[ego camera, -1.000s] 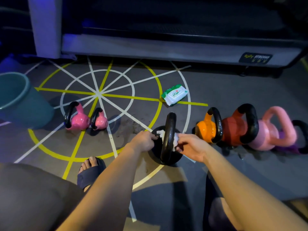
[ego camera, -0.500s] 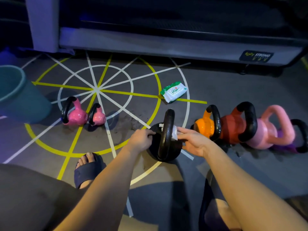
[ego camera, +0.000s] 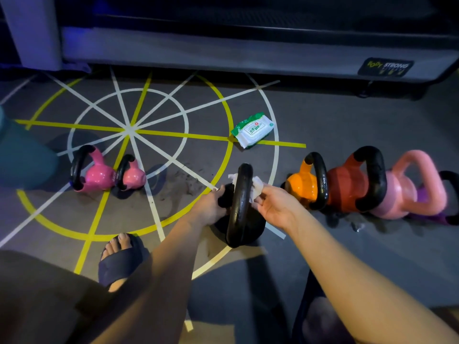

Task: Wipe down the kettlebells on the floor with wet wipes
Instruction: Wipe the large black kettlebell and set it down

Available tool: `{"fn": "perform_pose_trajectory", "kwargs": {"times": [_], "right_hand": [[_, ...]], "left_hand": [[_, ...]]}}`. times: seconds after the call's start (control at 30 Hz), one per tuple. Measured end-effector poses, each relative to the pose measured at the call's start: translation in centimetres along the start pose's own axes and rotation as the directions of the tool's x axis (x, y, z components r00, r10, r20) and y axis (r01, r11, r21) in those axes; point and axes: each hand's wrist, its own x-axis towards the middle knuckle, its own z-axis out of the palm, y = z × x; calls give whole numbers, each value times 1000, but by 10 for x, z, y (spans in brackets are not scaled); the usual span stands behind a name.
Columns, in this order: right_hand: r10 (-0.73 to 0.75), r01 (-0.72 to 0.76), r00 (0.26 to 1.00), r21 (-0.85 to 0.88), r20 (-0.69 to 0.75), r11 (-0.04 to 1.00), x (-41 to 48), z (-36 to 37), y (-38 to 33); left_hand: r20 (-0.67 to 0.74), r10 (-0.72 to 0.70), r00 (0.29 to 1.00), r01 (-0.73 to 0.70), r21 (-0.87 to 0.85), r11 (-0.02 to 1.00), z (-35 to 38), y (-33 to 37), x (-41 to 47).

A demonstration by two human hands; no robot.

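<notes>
Head view: at the far left I see a teal bucket (ego camera: 22,157), then two pink kettlebells (ego camera: 96,175) side by side on the floor. In the middle the left hand (ego camera: 211,204) has its fingers curled round the black kettlebell (ego camera: 239,207), which stands on the floor. A wet wipe (ego camera: 258,187) is threaded through its handle, pinched by the right hand (ego camera: 275,204). Beyond lies the wipes pack (ego camera: 252,130). To the right, orange (ego camera: 301,187), red (ego camera: 347,192) and light pink (ego camera: 402,194) kettlebells stand touching in a row.
</notes>
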Motion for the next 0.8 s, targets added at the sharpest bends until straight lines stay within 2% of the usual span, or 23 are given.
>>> {"fn": "perform_pose_trajectory", "kwargs": {"times": [0.2, 0.37, 0.57, 0.63, 0.8], "right_hand": [[-11, 5, 980, -30, -200, 1000, 20, 7, -1], [-126, 119, 948, -41, -291, 992, 20, 11, 6], [-137, 137, 988, -4, -66, 991, -2, 5, 22], [-157, 155, 986, -35, -50, 987, -6, 2, 21], [-206, 189, 978, -288, -29, 939, -11, -5, 16]], "left_hand": [[-9, 21, 1000, -21, 15, 1000, -1, 0, 1], [1, 21, 1000, -21, 39, 999, -2, 1, 4], [-14, -3, 1000, 4, 69, 998, 4, 4, 0], [-14, -1, 1000, 2, 71, 997, 5, 3, -1], [8, -2, 1000, 1, 60, 998, 6, 2, -1]]}}
